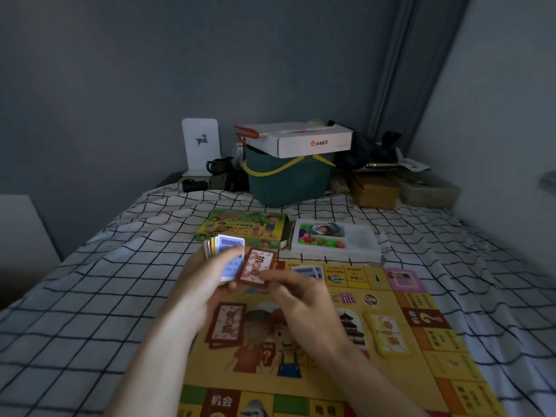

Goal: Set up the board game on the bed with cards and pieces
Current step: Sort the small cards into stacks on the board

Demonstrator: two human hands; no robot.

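A yellow game board (427, 365) lies flat on the checked bedsheet. My left hand (204, 284) grips a fanned stack of cards (228, 248) above the board's far left corner. My right hand (304, 299) pinches one red-backed card (255, 267) at the stack's right edge. On the board rest a red card pile (227, 325), a yellow card pile (389, 335) and some blue cards (310, 271). Beyond the board sit the green game box (240, 227) and a white tray (361, 239) with small coloured pieces (325, 242).
A dark green basket (285, 182) with a white carton (301, 139) on top stands at the head of the bed. Brown boxes (376, 191), a black mug (219, 165) and a white panel (200, 144) line the back. Walls close in at the right and behind.
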